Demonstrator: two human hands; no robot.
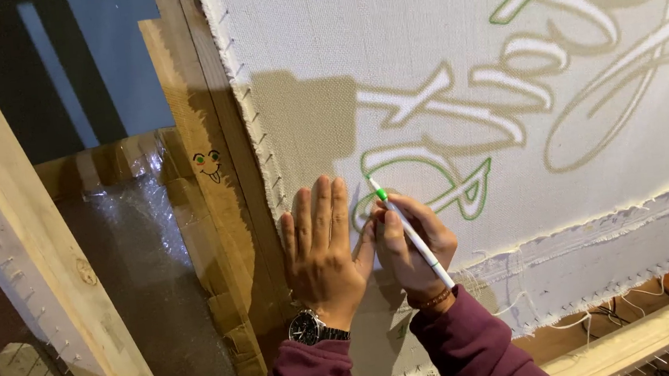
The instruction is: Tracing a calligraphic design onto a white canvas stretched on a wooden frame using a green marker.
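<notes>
A pale woven cloth (385, 36) is stretched on a wooden frame (207, 135) and carries projected flowing shapes, some outlined in green. My left hand (320, 247) lies flat on the cloth near its left edge, fingers together, a watch on the wrist. My right hand (414, 246) grips a white marker with a green tip (408, 230), its tip touching the cloth at a green outline (466, 192). Both sleeves are dark red.
A frayed lower cloth edge (600, 228) runs right, pinned to a wooden beam (651, 333) with nails. A slanted wooden post (39, 257) stands left, with plastic wrap (137, 256) behind it. A small drawn face (208, 163) marks the frame.
</notes>
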